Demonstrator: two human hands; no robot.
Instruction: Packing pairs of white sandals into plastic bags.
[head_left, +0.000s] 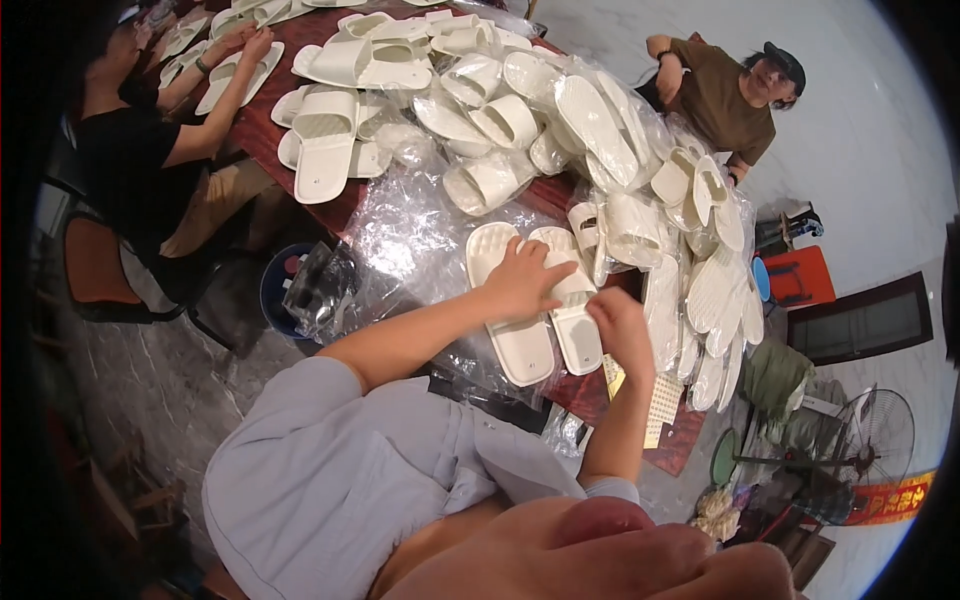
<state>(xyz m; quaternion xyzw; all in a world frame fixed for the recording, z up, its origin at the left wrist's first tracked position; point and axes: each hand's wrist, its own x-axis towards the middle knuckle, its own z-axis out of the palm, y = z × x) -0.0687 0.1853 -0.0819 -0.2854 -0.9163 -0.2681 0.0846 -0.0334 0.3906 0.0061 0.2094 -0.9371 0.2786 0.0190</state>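
A pair of cream-white slippers lies side by side in front of me, toes away from my body: the left slipper [522,355] and the right slipper [580,345]. My left hand [522,280] rests across both with its fingers spread, hiding part of the left one's strap. At the outer edge of the right slipper is my right hand [622,322], its fingers curled in against the strap area. Exactly what those fingertips pinch is partly hidden. Clear plastic bags [400,240] are spread under and beside the pair.
Bagged white slippers [590,120] pile up beyond and to the right on the dark red table [325,215]. A yellow sticker sheet [661,405] lies near my right forearm. One person handles slippers at far left; another sits far right. A blue bin [275,290] and a fan [875,435] stand on the floor.
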